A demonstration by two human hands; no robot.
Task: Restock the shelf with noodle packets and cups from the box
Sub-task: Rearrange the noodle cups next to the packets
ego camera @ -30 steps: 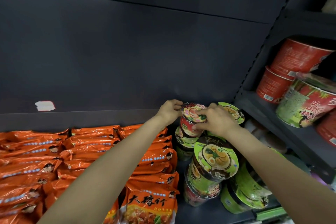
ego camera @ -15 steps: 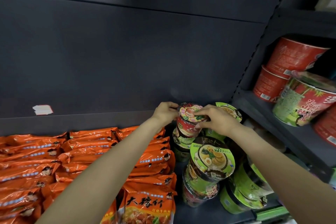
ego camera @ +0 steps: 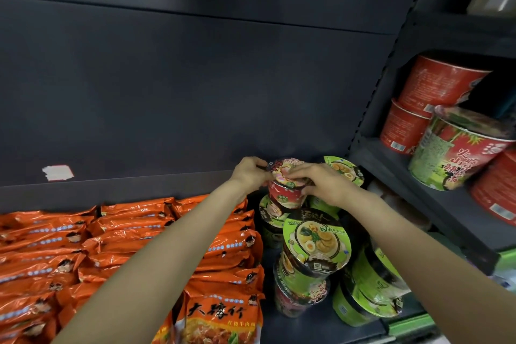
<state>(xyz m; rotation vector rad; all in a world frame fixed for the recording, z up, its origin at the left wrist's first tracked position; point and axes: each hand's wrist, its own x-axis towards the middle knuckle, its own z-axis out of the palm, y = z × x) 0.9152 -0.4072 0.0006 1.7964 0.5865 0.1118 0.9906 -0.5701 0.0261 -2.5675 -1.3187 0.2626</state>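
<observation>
A red noodle cup (ego camera: 284, 195) with a pink lid sits tilted on top of a green-lidded cup (ego camera: 270, 212) at the back of the dark shelf (ego camera: 307, 324). My left hand (ego camera: 251, 173) grips its lid rim from the left. My right hand (ego camera: 318, 183) curls over the lid and right side. Another green cup (ego camera: 346, 169) stands behind my right hand. In front, a green cup (ego camera: 315, 246) is stacked on a red one (ego camera: 298, 299). Orange noodle packets (ego camera: 117, 248) fill the shelf's left part.
Green cups (ego camera: 371, 296) lie on their sides at the front right. The neighbouring shelf on the right holds big red tubs (ego camera: 435, 86) and a red-green tub (ego camera: 458, 153). A white label scrap (ego camera: 58, 172) sticks to the back panel.
Both hands stay on the red cup. My right hand's fingers have slid further left over the lid, and the cup has shifted slightly.
</observation>
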